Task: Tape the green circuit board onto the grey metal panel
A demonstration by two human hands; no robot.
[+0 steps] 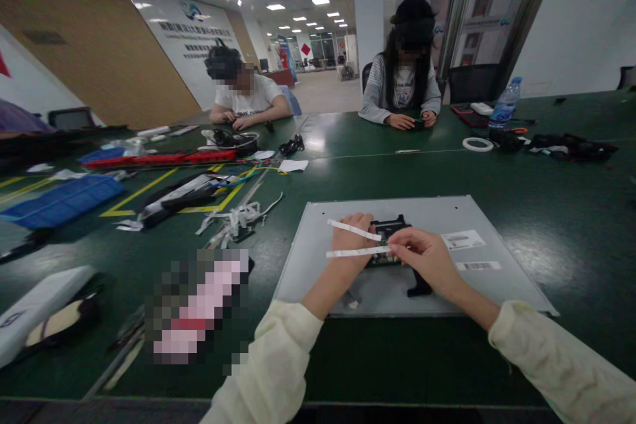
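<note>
A small circuit board in a black bracket (393, 222) lies over a grey metal panel (318, 291). At its left edge, my left hand (352, 245) is closed with the fingers curled against the board; its fingertips are hidden. My right hand (428, 257) pinches thumb and forefinger together at the right end of thin white strips. The upper white strip (354, 230) and the lower white strip (355, 252) run leftward across the back of my left hand. Below my right hand, a black foot of the bracket (420, 283) rests on the panel.
Left of the panel lie a heap of white strips (238, 220), a blurred pink item (209, 305), a blue crate (64, 199) and a white case (44, 308). Two people sit across the green table (342, 172). A water bottle (505, 105) and tape ring (477, 144) are far right.
</note>
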